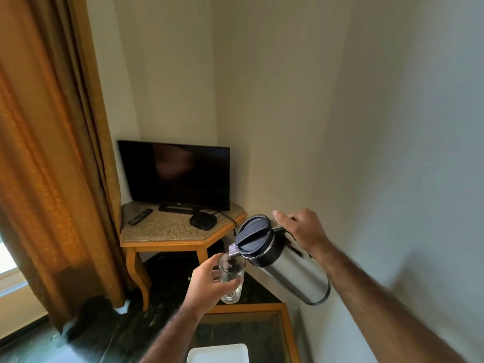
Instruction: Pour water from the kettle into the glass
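While right hand (301, 229) grips tilted kettle (277, 258), left hand (209, 284) fingers (230, 282) wrap glass (231, 280).

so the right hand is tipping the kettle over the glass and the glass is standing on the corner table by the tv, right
Not quite. The head view shows the glass held in the air by the left hand, not standing on the corner table. The right hand does tip the kettle over it.

We see a silver steel kettle (285, 265) with a black lid; left of the kettle, a clear glass (231, 279). Behind the kettle, a black television (175, 174) tops a speckled beige table (167, 226), beside ochre curtains (52, 153).
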